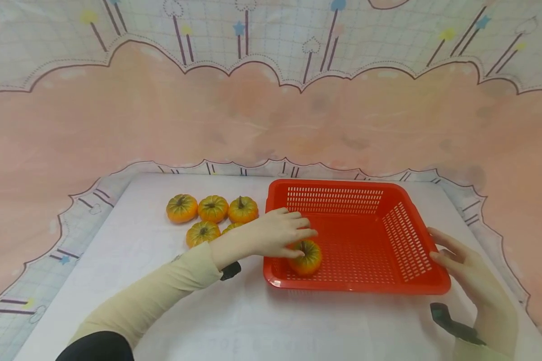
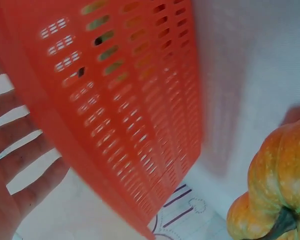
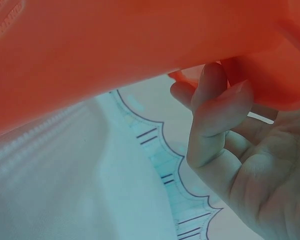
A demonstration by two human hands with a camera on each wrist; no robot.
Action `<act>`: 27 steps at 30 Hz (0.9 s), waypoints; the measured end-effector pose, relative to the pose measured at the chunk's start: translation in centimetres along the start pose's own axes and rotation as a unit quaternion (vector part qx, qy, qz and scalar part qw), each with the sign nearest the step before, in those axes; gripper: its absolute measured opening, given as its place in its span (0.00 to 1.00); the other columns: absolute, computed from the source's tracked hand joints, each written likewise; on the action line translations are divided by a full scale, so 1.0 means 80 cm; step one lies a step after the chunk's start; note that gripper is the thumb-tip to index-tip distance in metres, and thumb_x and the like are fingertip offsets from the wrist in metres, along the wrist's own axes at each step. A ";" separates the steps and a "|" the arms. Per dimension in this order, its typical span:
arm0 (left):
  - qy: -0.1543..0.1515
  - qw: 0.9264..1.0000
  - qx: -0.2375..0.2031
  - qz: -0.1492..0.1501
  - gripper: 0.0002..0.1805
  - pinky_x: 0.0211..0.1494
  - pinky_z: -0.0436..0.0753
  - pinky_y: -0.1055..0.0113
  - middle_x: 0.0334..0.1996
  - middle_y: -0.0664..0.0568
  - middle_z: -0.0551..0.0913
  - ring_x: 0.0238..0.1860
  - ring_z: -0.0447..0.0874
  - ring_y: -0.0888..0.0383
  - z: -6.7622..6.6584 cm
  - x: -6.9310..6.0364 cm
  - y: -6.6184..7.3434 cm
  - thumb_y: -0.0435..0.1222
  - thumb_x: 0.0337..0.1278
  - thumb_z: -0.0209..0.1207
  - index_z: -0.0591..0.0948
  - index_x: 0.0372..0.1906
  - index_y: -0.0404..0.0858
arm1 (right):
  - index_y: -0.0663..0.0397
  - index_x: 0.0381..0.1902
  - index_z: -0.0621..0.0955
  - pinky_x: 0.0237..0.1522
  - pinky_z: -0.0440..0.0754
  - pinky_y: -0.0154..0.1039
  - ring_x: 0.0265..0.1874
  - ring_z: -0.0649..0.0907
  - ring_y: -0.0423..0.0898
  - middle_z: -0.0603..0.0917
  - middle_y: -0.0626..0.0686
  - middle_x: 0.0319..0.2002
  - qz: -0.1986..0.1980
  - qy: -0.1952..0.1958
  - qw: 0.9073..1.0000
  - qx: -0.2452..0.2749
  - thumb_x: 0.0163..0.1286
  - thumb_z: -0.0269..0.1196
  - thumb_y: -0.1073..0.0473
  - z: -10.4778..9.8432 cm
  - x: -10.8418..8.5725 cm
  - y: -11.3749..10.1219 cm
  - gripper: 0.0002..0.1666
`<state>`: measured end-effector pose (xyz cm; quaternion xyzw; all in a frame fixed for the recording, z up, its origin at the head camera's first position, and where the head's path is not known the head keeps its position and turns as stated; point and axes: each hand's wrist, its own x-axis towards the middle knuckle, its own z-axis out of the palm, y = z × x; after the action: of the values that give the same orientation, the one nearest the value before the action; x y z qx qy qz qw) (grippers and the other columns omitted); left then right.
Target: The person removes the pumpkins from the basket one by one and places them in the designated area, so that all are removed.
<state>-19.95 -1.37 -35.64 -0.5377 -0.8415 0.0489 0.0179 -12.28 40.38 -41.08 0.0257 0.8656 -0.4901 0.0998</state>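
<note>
A red plastic basket (image 1: pixel 361 287) with slotted walls stands on the white table. One small orange and green pumpkin (image 1: pixel 309 263) sits inside it, in the near left corner. My left hand (image 1: pixel 280 233) reaches over the basket's left rim, its fingers spread above and beside that pumpkin. From the left wrist, the fingers (image 2: pixel 27 145) look extended beyond the red slotted wall (image 2: pixel 135 135). My right hand (image 1: pixel 465 273) holds the basket's right rim, with curled fingers (image 3: pixel 220 110) at the edge in the right wrist view.
Several more small pumpkins (image 1: pixel 203 233) lie grouped on the table left of the basket, one partly hidden behind my left forearm. A pumpkin (image 2: pixel 285 170) shows large in the left wrist view. Behind the table hangs a patterned pink and white cloth (image 1: pixel 253 120).
</note>
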 end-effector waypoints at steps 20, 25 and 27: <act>-0.111 0.985 -0.132 0.019 0.37 0.64 0.75 0.61 0.60 0.57 0.76 0.60 0.72 0.59 0.039 0.034 -0.016 0.55 0.49 0.65 0.70 0.67 0.52 | 0.34 0.76 0.52 0.57 0.53 0.79 0.71 0.54 0.52 0.57 0.43 0.76 -0.009 0.002 1.000 0.001 0.73 0.52 0.45 0.000 -0.001 -0.001 0.38; -0.128 0.977 -0.168 0.017 0.41 0.63 0.75 0.61 0.59 0.58 0.75 0.58 0.72 0.60 0.045 0.039 -0.020 0.54 0.45 0.68 0.68 0.69 0.55 | 0.32 0.76 0.50 0.59 0.51 0.79 0.70 0.52 0.58 0.53 0.47 0.77 0.002 0.002 1.000 0.005 0.73 0.52 0.44 0.002 -0.001 -0.001 0.39; -0.135 0.975 -0.178 0.014 0.43 0.64 0.74 0.61 0.60 0.58 0.74 0.59 0.71 0.60 0.046 0.041 -0.021 0.53 0.45 0.68 0.66 0.70 0.56 | 0.31 0.76 0.50 0.59 0.51 0.79 0.70 0.51 0.59 0.52 0.48 0.77 0.005 0.004 1.000 0.004 0.73 0.52 0.44 0.002 -0.001 -0.002 0.39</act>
<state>-23.14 0.67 -39.23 -0.5326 -0.8235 -0.0292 -0.1929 -12.21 40.18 -41.02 0.0321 0.8640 -0.4927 0.0989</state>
